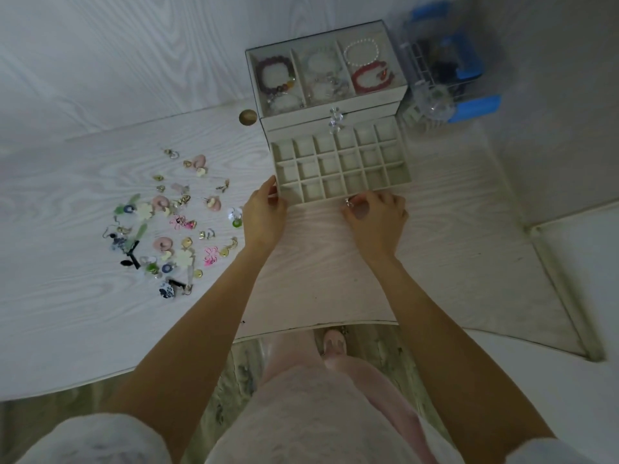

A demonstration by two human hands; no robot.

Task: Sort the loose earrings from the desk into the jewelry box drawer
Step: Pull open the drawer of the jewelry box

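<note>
Both hands on the drawer (340, 164) front: your left hand (264, 214) pinches its near-left corner, right hand (376, 214) is curled around the knob. Drawer's out, felt-lined square cells all empty. Earrings (167, 222) lie scattered left of your left hand, which is nearer.

You've got a white wood-grain desk (100, 313) under a wall (134, 45) with the same grain. A round brass-coloured disc (248, 117) sits at the far edge of the desk. Far right you'll see a white wire rack (432, 72) holding blue plastic things (469, 58) and dark items, too blurred to name; a clear round piece (432, 103) lies at its near side. Near you: pale pink clothing (311, 406), one pink shoe (333, 343) on the grey floor (241, 363).
</note>
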